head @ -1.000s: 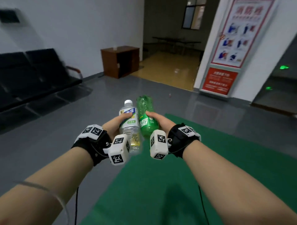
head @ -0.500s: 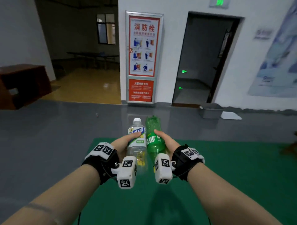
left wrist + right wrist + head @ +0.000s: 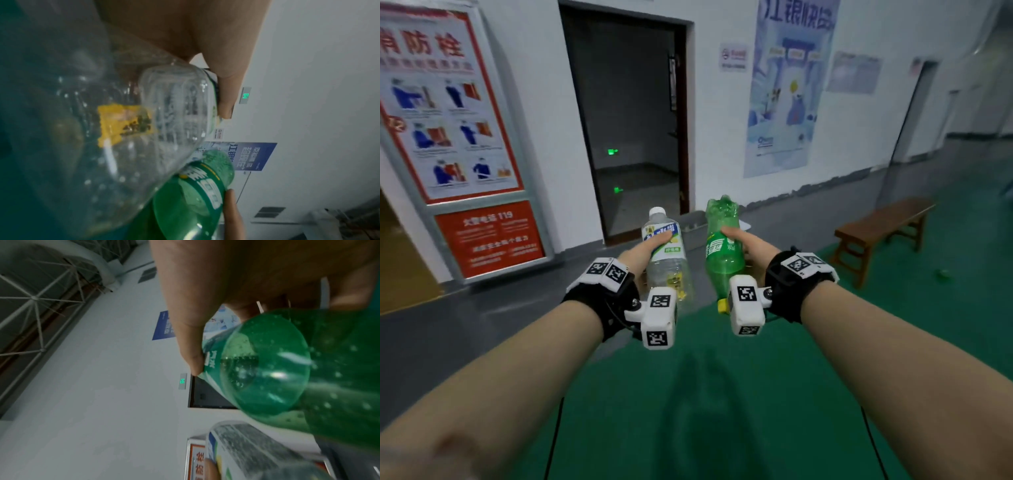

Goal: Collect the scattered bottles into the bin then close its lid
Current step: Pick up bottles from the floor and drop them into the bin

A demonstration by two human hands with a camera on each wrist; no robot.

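My left hand [image 3: 642, 254] grips a clear bottle [image 3: 667, 272] with a white cap and a blue-and-white label, held cap up. My right hand [image 3: 751, 247] grips a green bottle [image 3: 722, 262] held upside down, its yellow cap pointing at me. The two bottles are side by side at chest height. Between and behind them, a grey bin [image 3: 693, 222] shows on the floor by the wall, mostly hidden. The left wrist view shows the clear bottle [image 3: 144, 129] close up with the green bottle [image 3: 195, 194] below it. The right wrist view shows the green bottle [image 3: 287, 369] under my thumb.
A green mat [image 3: 705, 394] covers the floor under my arms. A dark open doorway [image 3: 633, 137] lies straight ahead, with a red fire-safety cabinet [image 3: 448, 120] to its left. A wooden bench [image 3: 883, 226] stands at the right. A small green object [image 3: 941, 273] lies near it.
The view has swung to the right: the black seats and brown cabinet are gone, and the doorway, bin and bench have come in. Both hands still hold their bottles.
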